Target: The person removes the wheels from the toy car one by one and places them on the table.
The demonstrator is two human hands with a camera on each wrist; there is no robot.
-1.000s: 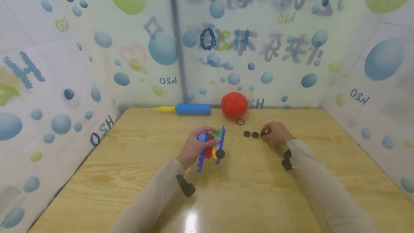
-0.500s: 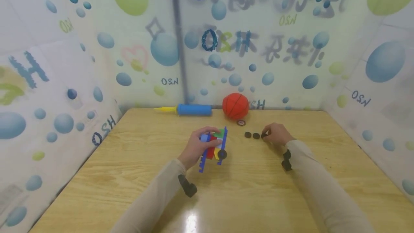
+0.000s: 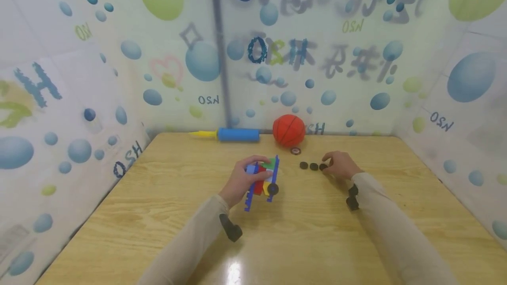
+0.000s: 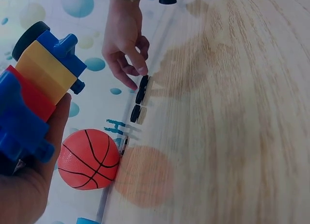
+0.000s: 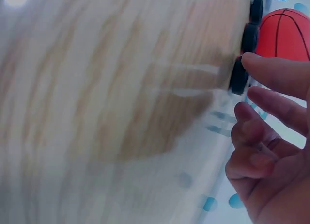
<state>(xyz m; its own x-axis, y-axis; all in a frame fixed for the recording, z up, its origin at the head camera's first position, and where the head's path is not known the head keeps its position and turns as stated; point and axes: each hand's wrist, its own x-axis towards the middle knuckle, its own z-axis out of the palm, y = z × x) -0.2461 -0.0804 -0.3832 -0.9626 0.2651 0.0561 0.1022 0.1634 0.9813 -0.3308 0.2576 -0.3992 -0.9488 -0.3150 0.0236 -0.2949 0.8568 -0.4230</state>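
While the table [image 3: 301, 232] fills the lower half of the head frame, the pump [image 3: 238, 134] lies left of centre along its back edge, with the ball [image 3: 289, 130] to its right. Near the middle, the left hand [image 3: 237, 181] grips the toy [image 3: 259, 186]; right of centre, the right hand [image 3: 342, 165], thumb and forefinger parted, touches its thumb to the rightmost of three black discs [image 3: 314, 166] in a row, a ringed disc [image 3: 295, 151] near the ball.
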